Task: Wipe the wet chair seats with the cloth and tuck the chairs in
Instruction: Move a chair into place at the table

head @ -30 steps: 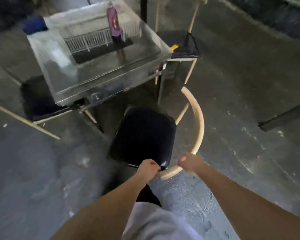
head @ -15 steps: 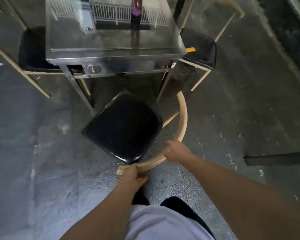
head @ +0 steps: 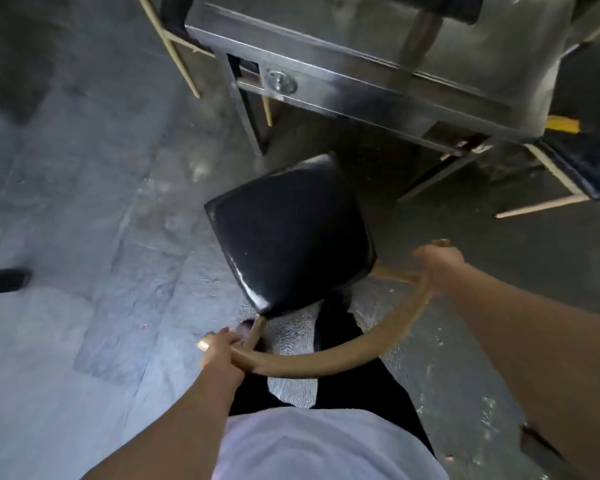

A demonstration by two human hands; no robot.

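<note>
Fingers of the left hand [head: 220, 353] and right hand [head: 439, 263] curl around the curved wooden backrest [head: 329, 358]; the black chair seat [head: 290, 233] sits just short of the metal table [head: 378, 84]

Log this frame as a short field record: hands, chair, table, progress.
left hand: grips one end of the curved backrest
right hand: grips the other end
chair seat: black, glossy, outside the table
table: metal, beyond the chair
cloth: none seen
progress: chair not yet tucked in
</note>
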